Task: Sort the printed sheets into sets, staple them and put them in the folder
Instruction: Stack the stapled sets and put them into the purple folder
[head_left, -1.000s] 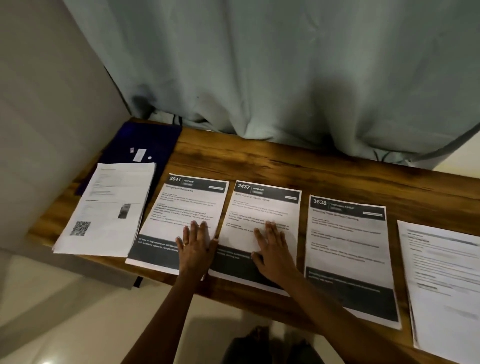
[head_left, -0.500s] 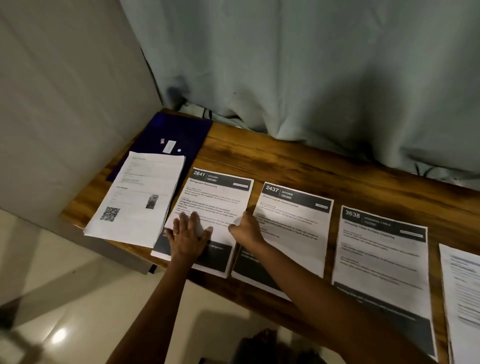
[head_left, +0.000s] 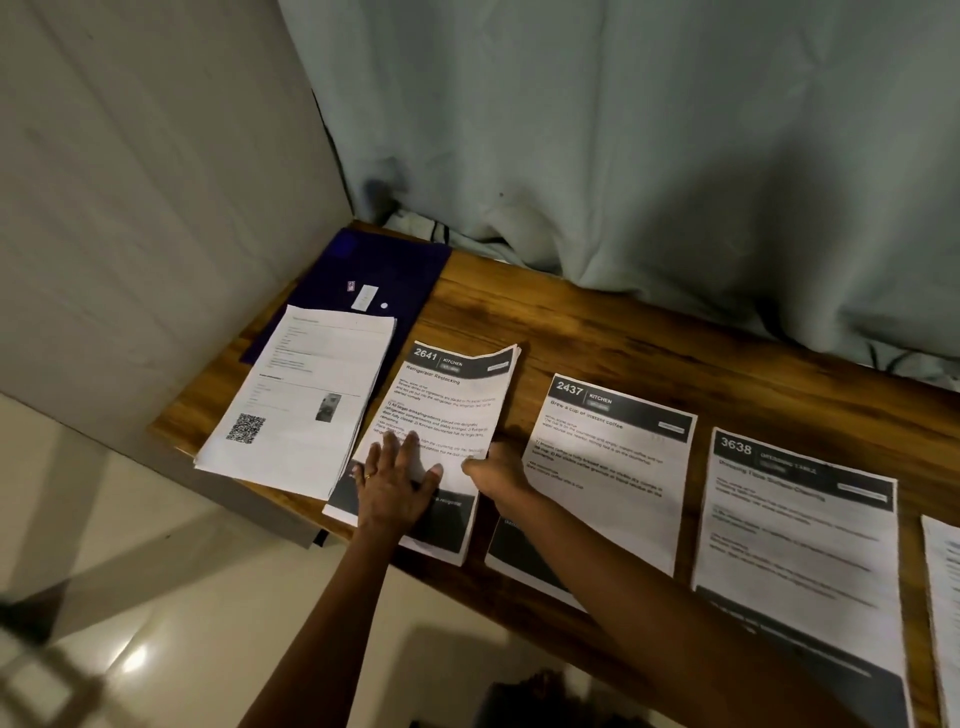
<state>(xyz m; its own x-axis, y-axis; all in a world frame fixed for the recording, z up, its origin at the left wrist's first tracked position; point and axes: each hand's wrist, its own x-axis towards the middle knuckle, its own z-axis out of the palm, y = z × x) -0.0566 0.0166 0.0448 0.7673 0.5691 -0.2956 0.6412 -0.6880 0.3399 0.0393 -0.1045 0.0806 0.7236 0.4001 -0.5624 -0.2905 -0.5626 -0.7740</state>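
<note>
— How should the 2641 set (head_left: 447, 410) be gathered cleanly?

— Its near end is pinned by the left hand (head_left: 392, 486), fingers laid flat. Its right edge, lifted off the table (head_left: 597, 338), is pinched by the right hand (head_left: 496, 467). The edges are best squared before stapling.

— And the folder?

— The blue folder (head_left: 384, 265) lies at the far left corner, partly covered by the QR-coded stack (head_left: 311, 395), which would need shifting.

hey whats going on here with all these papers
A person is sorting printed sheets on a wooden table. The left hand presses flat on the 2641 set, while the right hand pinches that set's right edge, which curls up. The 2437 set and 3638 set lie flat to the right. A QR-code stack rests partly on the dark blue folder.
</note>
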